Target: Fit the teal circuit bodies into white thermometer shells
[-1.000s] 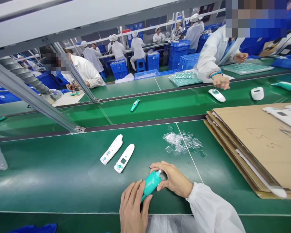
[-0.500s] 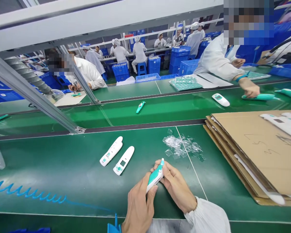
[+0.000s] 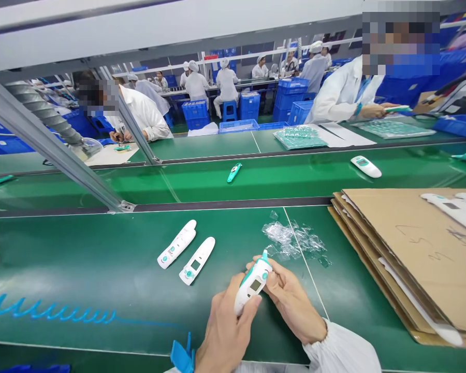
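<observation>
Two bare hands are meeting over the near edge of the green table [image 3: 81,269], and between them they are holding a white and teal thermometer [image 3: 252,284] just above the surface. The left hand [image 3: 223,336] is pinching the lower end between thumb and fingers, while the right hand [image 3: 291,300] is closing its fingertips around the upper end near the teal tip; the little screen is facing up toward the person, so it seems they are holding it this way to look the face over. A blue clip [image 3: 182,355] is poking up at the bottom edge beside the left wrist, and a blue coiled cord [image 3: 50,312] is trailing across the table to the left. Just beyond the hands, two more white thermometers [image 3: 186,251] are lying side by side, screens up, within easy reach. To the right of those, a small heap of clear plastic scraps [image 3: 293,238] is sitting on the table, apart from the hands. Farther right, a stack of flattened cardboard [image 3: 407,248] is lying with white casings [image 3: 454,206] resting on top. Beyond the table, a teal piece [image 3: 234,172] and a white unit [image 3: 366,167] are lying on the middle belt [image 3: 287,176]. On the far side, a person in white [image 3: 345,93] is working over trays, another is sitting at the left, and more workers are sitting among blue crates [image 3: 248,103] at the back.
</observation>
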The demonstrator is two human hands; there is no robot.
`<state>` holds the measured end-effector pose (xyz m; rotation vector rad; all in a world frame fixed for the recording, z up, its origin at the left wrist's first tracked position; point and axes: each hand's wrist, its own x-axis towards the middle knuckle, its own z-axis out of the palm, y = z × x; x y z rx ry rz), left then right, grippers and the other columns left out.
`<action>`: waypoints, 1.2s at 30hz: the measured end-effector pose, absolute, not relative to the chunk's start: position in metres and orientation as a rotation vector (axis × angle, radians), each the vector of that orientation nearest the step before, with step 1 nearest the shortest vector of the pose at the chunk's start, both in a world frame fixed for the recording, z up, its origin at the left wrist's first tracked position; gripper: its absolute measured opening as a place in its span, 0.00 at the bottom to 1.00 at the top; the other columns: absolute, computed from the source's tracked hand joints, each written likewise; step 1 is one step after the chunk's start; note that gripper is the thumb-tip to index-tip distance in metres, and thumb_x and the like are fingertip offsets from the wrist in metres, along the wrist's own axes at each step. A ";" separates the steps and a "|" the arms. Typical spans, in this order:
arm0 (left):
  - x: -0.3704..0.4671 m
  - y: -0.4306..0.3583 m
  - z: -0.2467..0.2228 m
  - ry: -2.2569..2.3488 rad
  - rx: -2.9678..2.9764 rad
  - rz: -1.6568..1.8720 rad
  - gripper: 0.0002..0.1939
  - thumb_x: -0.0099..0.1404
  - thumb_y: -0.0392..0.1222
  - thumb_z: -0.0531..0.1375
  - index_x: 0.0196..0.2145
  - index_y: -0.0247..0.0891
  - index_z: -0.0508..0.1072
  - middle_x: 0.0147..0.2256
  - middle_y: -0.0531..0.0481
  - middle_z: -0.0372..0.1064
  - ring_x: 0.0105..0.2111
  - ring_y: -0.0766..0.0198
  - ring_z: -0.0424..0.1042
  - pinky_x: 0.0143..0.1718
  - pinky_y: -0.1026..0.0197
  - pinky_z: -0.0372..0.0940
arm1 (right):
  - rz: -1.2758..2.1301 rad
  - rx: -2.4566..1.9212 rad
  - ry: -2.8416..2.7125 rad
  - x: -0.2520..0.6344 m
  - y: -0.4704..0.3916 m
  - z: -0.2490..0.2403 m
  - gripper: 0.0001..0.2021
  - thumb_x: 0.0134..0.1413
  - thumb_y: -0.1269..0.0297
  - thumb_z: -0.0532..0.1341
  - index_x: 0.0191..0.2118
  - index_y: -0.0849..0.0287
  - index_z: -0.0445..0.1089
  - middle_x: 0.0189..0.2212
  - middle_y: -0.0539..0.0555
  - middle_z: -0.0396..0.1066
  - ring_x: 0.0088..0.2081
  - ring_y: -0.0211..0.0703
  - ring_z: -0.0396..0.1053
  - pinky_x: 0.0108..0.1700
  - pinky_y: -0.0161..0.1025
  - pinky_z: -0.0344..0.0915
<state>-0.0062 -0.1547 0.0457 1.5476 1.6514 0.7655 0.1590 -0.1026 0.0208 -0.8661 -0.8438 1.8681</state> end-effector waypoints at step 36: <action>-0.014 -0.030 -0.007 1.668 1.523 1.194 0.15 0.74 0.44 0.50 0.50 0.41 0.73 0.52 0.39 0.71 0.51 0.53 0.71 0.52 0.49 0.68 | 0.881 -2.011 -1.514 0.104 0.246 0.031 0.12 0.59 0.65 0.65 0.47 0.62 0.69 0.43 0.56 0.74 0.46 0.47 0.72 0.54 0.50 0.65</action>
